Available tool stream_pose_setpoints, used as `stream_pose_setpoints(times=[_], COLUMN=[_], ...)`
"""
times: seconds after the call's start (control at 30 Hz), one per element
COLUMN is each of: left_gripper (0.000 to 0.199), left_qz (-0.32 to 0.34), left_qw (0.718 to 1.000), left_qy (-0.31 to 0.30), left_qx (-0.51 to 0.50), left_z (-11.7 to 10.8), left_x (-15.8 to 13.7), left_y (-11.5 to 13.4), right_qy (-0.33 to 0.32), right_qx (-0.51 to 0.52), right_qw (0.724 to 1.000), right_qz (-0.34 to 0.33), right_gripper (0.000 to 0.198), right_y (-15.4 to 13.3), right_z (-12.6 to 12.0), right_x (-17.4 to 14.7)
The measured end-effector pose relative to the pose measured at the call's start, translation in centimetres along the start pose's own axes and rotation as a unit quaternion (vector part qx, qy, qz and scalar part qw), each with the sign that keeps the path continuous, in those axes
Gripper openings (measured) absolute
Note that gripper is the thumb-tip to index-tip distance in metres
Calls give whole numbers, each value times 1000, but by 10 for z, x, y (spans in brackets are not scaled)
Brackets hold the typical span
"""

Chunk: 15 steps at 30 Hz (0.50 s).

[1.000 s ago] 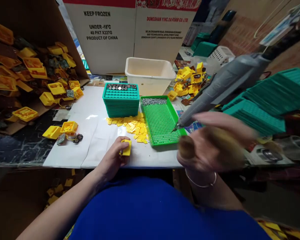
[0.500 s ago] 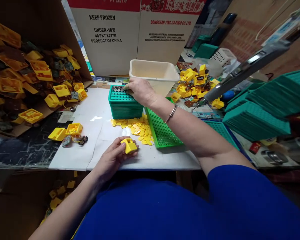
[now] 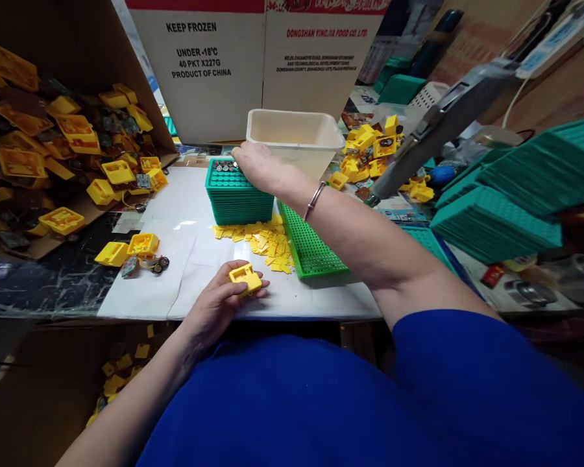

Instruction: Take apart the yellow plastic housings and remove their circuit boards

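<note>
My left hand (image 3: 224, 292) is closed around a small yellow plastic housing (image 3: 244, 280), its hollow side facing up, above the white work surface. Reaching forward, my right hand (image 3: 260, 167) is over the top of a stack of green trays (image 3: 243, 202), fingers bent and pressed together beside small round metal parts (image 3: 224, 167) in the top tray. What its fingertips hold, if anything, is hidden. Flat yellow plastic pieces (image 3: 272, 245) lie in a heap in front of the stack. To their right, under my forearm, is a bright green perforated basket (image 3: 311, 250).
A cream plastic bin (image 3: 292, 146) stands behind the stack, before a white carton (image 3: 214, 97). At left, a cardboard box (image 3: 146, 84) holds many yellow housings. An electric screwdriver (image 3: 433, 123) hangs at right, near stacked green trays (image 3: 496, 224). Opened housings with wires (image 3: 143, 245) lie left.
My left hand has turned the yellow housing so its hollow side shows. My right hand has shifted slightly over the top tray. The hanging screwdriver has swung, and the view has moved a little.
</note>
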<state>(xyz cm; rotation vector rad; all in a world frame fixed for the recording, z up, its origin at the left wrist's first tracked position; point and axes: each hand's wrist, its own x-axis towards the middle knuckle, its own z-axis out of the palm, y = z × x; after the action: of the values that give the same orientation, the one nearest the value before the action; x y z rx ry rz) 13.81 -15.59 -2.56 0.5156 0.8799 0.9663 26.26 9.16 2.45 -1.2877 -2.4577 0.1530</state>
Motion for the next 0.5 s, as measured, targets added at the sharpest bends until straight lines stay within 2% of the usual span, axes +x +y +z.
stream_pose_setpoints(times=[0.1,0.17,0.23,0.3,0.4,0.5], left_gripper=[41,44,47,50,57,64], left_qz=[5,19,40,59,90,107], left_qw=[1000,1000,999,998,995,993], left_qy=[9,17,28,36,45,47], left_qx=[0,1,3,2,5,18], left_z=[4,6,6,6,8,13], left_x=[-6,-9,-10,-9,-5,-1], left_y=[-3,-5,-7,-9,-13,-19], right_qy=[12,49,99,114,94,109], right_qx=[-7,18,83,184,325,384], right_qw=[1000,998,991,976,940,913], right_qz=[28,43,30,10,32,86], right_gripper=[27,29,25,14,8,11], right_y=[-11,-26,-43,-60,-81,-93], right_z=[-8,-18,-27,-26,-3,31], right_x=[-7,-22,-50,-87,-145,-183])
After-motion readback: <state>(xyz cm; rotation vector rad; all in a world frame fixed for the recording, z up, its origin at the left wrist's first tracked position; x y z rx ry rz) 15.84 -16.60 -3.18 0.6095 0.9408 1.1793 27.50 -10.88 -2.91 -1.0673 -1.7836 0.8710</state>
